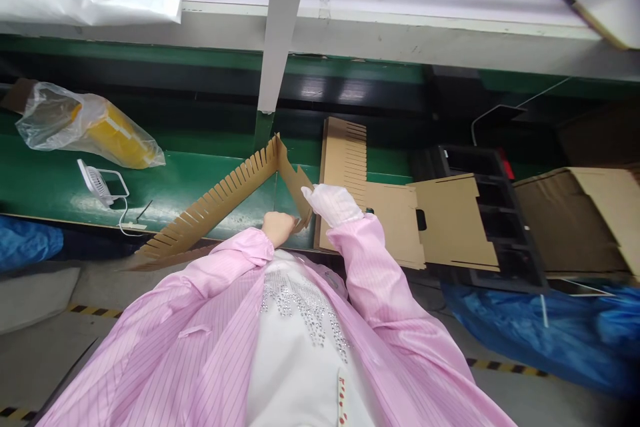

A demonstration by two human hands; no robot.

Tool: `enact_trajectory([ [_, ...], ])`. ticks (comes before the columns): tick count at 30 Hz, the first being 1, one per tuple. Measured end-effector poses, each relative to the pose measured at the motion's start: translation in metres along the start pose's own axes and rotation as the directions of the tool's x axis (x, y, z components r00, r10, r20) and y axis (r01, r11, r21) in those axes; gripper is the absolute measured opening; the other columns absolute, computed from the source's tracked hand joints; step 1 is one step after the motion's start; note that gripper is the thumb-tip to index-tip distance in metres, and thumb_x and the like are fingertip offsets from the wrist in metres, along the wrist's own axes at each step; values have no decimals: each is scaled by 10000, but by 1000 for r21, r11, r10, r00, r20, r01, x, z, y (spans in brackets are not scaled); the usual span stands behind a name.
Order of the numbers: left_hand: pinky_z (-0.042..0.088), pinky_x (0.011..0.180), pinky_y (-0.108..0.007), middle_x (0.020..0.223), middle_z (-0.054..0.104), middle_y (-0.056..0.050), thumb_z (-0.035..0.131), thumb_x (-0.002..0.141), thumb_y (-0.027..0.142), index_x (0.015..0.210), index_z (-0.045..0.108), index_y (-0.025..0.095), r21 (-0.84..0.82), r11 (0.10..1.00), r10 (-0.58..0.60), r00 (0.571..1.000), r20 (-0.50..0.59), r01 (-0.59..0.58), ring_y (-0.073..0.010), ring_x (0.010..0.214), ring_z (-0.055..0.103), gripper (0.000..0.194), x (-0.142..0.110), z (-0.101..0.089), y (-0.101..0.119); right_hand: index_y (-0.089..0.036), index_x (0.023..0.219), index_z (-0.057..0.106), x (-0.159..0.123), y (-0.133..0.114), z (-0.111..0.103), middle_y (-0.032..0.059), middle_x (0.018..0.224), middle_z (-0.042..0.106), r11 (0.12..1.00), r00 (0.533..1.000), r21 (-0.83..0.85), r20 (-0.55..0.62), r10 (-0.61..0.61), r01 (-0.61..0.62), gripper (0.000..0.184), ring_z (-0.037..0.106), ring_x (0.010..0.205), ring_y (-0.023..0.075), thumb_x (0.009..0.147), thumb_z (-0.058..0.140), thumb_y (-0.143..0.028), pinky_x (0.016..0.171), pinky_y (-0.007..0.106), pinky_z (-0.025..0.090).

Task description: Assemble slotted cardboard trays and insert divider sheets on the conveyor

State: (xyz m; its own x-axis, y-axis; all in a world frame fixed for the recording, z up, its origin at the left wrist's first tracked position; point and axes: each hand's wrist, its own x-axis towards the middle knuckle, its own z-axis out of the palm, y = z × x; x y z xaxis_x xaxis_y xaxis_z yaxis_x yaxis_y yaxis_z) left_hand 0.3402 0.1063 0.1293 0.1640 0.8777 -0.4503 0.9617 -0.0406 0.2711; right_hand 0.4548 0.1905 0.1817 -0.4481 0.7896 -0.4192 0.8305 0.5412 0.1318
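A long slotted cardboard strip (215, 197), bent to a sharp corner at its far end, stands on edge across the front of the green bench. Its long side runs toward the lower left, past the bench edge. My left hand (279, 228) is bare and closed at the near end of the short side, its fingertips hidden. On that side's right, my right hand (333, 205), in a white glove, has its fingers closed at the strip's edge. Just right of my gloved hand lie more slotted cardboard pieces (345, 153) and a flat cardboard sheet with a hand hole (453, 220).
At the left are a small white fan (97, 181) with a cable and a yellow item in a clear plastic bag (117, 133). A white post (283, 27) rises behind the strip to a shelf (400, 30). Black trays (505, 213) and a cardboard box (570, 220) occupy the right.
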Motion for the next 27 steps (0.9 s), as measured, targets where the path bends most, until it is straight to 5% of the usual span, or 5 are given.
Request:
enact_trajectory([
  [7, 457, 759, -332, 970, 708, -154, 424, 961, 289, 1049, 677, 143, -6, 1000, 19, 999, -26, -19, -276, 992, 670, 305, -2, -9, 0, -95, 1251, 522, -9, -1, 14, 183, 964, 631, 994, 995, -61, -19, -94, 93, 566, 657, 891, 250, 1001, 50, -281, 651, 280, 394],
  [27, 446, 724, -302, 937, 713, -128, 445, 958, 329, 995, 694, 159, 28, 998, 50, 999, 14, -51, -256, 965, 674, 304, -4, -7, 4, -60, 1141, 585, -10, -3, 28, 183, 878, 637, 999, 993, -33, -108, -38, 34, 595, 642, 794, 223, 997, 47, -268, 604, 284, 345],
])
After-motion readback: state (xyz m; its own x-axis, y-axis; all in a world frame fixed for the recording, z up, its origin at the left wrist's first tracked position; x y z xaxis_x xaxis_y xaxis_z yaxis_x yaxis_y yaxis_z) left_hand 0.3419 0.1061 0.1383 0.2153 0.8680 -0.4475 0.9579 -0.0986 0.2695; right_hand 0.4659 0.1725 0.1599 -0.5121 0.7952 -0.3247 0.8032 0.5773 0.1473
